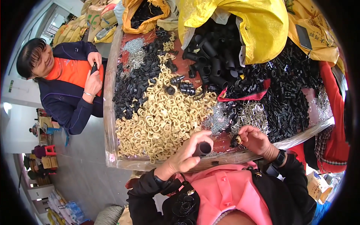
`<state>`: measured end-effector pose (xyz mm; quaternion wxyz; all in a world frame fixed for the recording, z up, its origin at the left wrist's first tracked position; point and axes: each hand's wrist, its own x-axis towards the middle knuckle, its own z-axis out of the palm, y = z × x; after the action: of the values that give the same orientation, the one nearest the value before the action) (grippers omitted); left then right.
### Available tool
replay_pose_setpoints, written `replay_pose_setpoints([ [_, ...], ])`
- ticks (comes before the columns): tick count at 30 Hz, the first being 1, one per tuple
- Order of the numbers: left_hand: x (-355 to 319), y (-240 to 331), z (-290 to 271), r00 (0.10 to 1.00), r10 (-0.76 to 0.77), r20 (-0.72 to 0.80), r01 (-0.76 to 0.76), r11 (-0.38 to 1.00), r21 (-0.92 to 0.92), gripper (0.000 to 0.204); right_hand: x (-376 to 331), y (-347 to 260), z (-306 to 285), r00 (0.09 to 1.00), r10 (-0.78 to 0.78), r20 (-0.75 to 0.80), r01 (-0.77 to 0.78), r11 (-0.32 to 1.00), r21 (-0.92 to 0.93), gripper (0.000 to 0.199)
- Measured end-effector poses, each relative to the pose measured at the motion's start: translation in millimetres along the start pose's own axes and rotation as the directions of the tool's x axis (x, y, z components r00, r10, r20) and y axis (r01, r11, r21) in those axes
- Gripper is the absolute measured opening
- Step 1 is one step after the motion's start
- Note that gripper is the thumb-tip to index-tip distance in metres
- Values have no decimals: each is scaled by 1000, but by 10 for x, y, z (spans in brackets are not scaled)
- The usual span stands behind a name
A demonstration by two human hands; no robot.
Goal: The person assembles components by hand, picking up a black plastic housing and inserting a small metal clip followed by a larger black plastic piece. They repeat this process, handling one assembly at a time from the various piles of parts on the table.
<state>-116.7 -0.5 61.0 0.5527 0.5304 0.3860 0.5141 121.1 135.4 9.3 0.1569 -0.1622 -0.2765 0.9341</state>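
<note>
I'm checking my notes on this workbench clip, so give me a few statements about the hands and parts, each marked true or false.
1. The left hand holds a short black tube. True.
2. The right hand is empty and lies flat on the table. False: it is raised, and its fingertips pinch a small dark part.
3. The heap of beige clips lies in front of the left hand. True.
4. The yellow sack holds beige clips. False: black tubes spill out of it.
5. The person at the table's left side holds a black piece in both hands. True.
6. The table's near edge is bare wood. False: clear plastic sheet covers it.
</note>
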Motion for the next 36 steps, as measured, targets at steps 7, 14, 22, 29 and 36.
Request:
replay_pose_setpoints([
  [7, -1, 101, 83, 969, 192, 158, -233, 923, 306, 61, -44, 44, -25, 999, 10, -41, -11, 1000, -23, 50],
  [14, 106, 86, 170, 937, 302, 175, -348, 853, 390, 61, -59, -9, -96, 999, 16, -36, -16, 1000, 5, 49],
  [22, 243, -96, 222, 996, -70, 63, 1, 672, 741, 47, -81, -50, -154, 1000, 21, -22, -20, 999, 44, 48],
  [29, 375, -135, 353, 992, -38, -124, 127, 485, 865, 55, -62, -99, -96, 998, -64, 20, 62, 996, 60, 46],
  [36, 502, -185, 752, 927, -138, -348, 187, 976, 113, 42, -83, -60, 277, 983, -131, 132, 134, 991, -21, 46],
])
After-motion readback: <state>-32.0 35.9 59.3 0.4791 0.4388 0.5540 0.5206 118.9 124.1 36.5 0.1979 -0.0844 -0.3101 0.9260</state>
